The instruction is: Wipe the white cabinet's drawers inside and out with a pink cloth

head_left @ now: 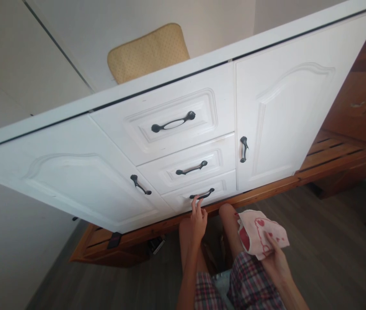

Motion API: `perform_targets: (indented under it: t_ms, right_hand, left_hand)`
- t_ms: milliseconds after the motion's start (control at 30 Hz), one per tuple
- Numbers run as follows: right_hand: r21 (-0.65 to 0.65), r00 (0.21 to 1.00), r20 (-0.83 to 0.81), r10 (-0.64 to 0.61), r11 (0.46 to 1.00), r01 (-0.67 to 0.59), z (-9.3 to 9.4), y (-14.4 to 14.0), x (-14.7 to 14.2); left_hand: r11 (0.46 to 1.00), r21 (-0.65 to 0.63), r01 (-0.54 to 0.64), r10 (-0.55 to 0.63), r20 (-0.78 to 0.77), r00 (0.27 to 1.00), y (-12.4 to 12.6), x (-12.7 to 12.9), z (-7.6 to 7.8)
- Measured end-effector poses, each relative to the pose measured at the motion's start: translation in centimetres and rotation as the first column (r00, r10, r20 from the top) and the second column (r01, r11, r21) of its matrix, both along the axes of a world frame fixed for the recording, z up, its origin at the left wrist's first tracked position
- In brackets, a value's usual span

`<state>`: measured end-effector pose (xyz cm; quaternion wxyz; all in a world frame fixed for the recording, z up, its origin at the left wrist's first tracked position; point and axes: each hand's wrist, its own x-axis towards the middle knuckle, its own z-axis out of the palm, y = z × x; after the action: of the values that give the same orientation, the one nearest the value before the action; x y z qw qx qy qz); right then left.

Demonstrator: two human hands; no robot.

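My left hand [198,220] reaches up to the bottom drawer of the white cabinet [173,102]. Its first fingers are at the left end of that drawer's dark handle [207,193], and the other fingers are curled in. The drawer is closed. Over my right thigh, my right hand [276,260] grips a pale pink cloth [268,234] printed with red hearts and lines, thumb on top. The cloth is folded or bunched, with a darker red part showing at its left edge; the fingers beneath it are hidden.
Above are a middle drawer handle [192,168] and a top drawer handle [173,122]. Closed doors flank the drawers. A yellow dotted cushion-like pad [149,54] stands behind the cabinet top. The cabinet rests on a wooden slatted base [266,194]; a small dark object [114,240] lies on its left part.
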<state>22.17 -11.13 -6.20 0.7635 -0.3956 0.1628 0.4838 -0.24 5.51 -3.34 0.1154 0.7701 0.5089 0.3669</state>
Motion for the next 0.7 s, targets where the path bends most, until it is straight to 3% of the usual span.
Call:
perform_targets:
  t_ms: [133, 300, 433, 533, 600, 700]
  right_hand:
    - [0.021, 0.992, 0.125, 0.001, 1.0, -0.004, 2.9, 1.7, 2.0]
    - [0.156, 0.847, 0.497, -0.188, 0.98, 0.127, 10.4, 7.2, 5.7]
    - [0.188, 0.665, 0.676, -0.319, 0.946, 0.263, 16.4, 13.2, 5.8]
    - [0.193, 0.543, 0.81, -0.224, 0.975, 0.114, 20.3, 17.8, 3.6]
    - [0.184, 0.398, 0.902, -0.167, 0.983, -0.005, 22.5, 20.6, 1.2]
    - [0.188, 0.117, 0.975, -0.191, 0.982, 0.036, 25.2, 23.8, -3.5]
  left_hand:
    - [1.0, -0.007, -0.027, 0.027, 0.002, 1.0, -0.4, 1.1, -1.0]
    - [0.999, -0.015, -0.041, 0.041, -0.017, 0.999, -0.2, 1.4, -2.3]
    - [1.0, -0.014, -0.015, 0.014, -0.049, 0.999, -0.2, 1.0, -2.9]
    - [0.999, -0.025, 0.023, -0.025, -0.09, 0.996, -0.5, 0.2, -2.5]
    - [0.998, -0.037, 0.049, -0.053, -0.117, 0.992, -0.6, -0.7, -1.8]
    - [0.997, -0.011, 0.071, -0.072, -0.186, 0.98, -0.6, -2.1, -0.7]
